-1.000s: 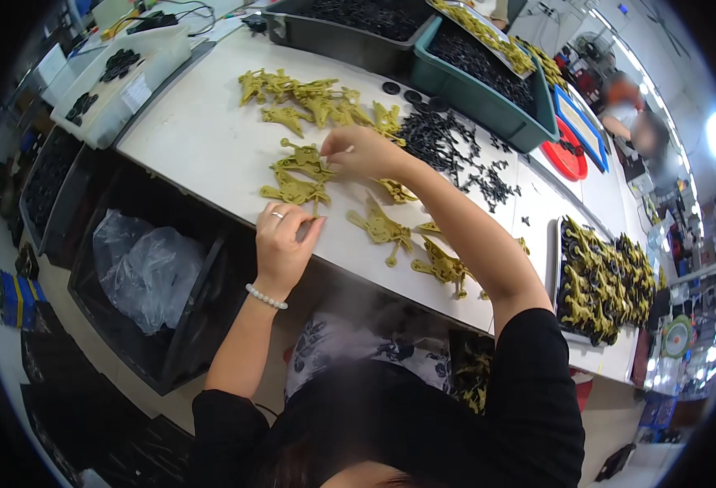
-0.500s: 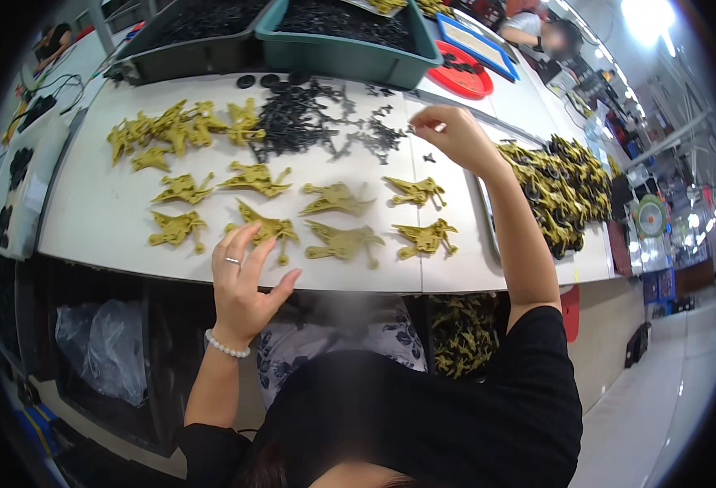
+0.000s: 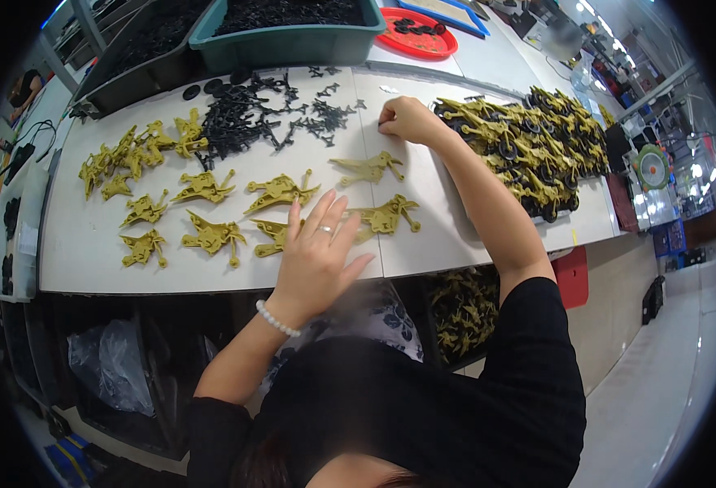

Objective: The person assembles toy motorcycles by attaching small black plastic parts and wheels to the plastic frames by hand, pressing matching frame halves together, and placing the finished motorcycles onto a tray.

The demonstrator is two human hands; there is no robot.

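My left hand (image 3: 313,264) is open, fingers spread over a yellow plastic part (image 3: 269,237) in the near row and partly covering it. Two rows of similar yellow parts lie on the white table, including one beyond my fingers (image 3: 283,193) and one to the right (image 3: 390,215). My right hand (image 3: 413,122) is raised over the table, right of the scattered black pieces (image 3: 325,120). Its thumb and fingertips are pinched together; whatever they hold is too small or hidden to make out.
A heap of black pieces (image 3: 232,122) and a yellow heap (image 3: 134,154) lie farther back. Assembled yellow-and-black parts (image 3: 529,154) fill a tray at right. Behind stand a green bin (image 3: 293,47), a dark bin (image 3: 126,81) and a red dish (image 3: 419,47).
The view has swung right, so the table appears farther left. My left hand has moved right to another yellow part in the near row. My right hand stays pinched, farther from the black pieces.
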